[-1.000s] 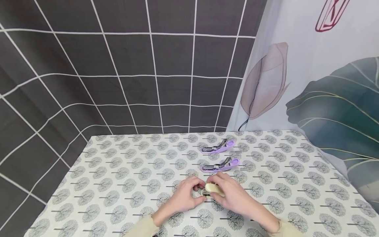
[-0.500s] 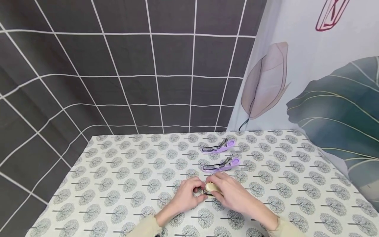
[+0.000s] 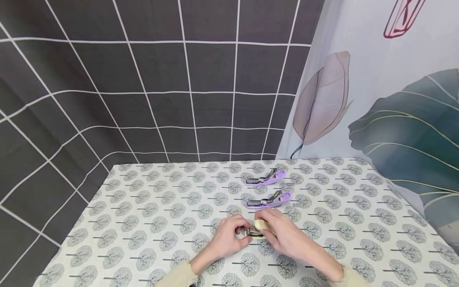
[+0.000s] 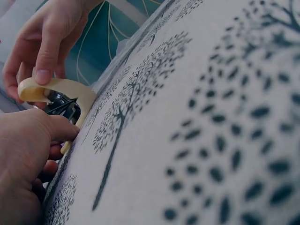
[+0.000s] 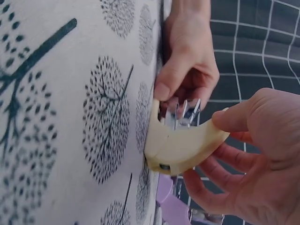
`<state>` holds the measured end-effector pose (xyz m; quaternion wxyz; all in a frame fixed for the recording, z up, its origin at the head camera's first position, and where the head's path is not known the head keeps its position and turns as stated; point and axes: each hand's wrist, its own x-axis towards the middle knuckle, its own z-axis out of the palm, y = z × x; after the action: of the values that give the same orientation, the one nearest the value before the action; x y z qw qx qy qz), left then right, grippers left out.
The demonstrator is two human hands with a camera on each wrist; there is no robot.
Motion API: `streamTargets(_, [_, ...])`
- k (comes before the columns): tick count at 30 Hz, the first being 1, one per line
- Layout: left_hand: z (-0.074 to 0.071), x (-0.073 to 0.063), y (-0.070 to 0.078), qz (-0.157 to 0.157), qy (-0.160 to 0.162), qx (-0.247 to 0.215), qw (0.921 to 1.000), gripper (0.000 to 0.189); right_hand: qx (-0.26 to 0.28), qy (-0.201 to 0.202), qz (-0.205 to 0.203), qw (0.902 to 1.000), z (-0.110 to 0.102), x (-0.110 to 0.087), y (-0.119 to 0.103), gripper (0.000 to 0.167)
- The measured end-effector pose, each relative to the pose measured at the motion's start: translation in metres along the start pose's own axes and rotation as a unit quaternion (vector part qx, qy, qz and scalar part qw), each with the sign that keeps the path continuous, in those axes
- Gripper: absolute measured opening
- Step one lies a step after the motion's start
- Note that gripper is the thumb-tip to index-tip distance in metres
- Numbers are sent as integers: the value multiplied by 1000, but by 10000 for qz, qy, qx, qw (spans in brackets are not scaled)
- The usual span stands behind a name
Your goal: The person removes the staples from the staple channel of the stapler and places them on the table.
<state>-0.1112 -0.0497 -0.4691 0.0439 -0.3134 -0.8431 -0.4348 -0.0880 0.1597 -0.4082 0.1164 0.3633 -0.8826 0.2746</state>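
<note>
Between both hands is a cream stapler [image 3: 260, 225] with its cover swung up from its metal magazine [image 3: 254, 232]. My left hand [image 3: 229, 235] pinches the stapler's left end low at the tablecloth. On the other side, my right hand [image 3: 288, 237] holds the raised cover between thumb and fingers. From the right wrist, the curved cream shell [image 5: 185, 145] shows bright metal parts standing up inside it. Dark metal lies within the cream curve [image 4: 84, 96] in the left wrist view. The left fingers hide part of the magazine.
Behind the hands, two purple staplers lie opened, one nearer [image 3: 285, 197] and one farther back [image 3: 279, 174]. Small grey strips [image 3: 288, 184] lie beside them. A tree-print cloth [image 3: 143, 223] covers the table, and a dark grid curtain [image 3: 150, 111] hangs behind it.
My right hand has shifted slightly right, lifting the cream cover away from the magazine, so more of the metal shows. My left hand stays at its end. The purple staplers have not moved.
</note>
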Motion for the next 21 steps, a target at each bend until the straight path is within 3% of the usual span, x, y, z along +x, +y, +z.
streamTargets(9, [1, 0, 1, -84, -88, -131, 9998, 22, 805, 310, 17, 9963, -6, -11, 10, 36])
streamTargets(14, [0, 0, 1, -192, -127, -82, 9997, 23, 1706, 393, 134, 9845, -8, -16, 17, 35])
streamTargets(21, [0, 0, 2, -227, -173, -43, 9996, 23, 2136, 853, 136, 9731, -7, -26, 27, 42])
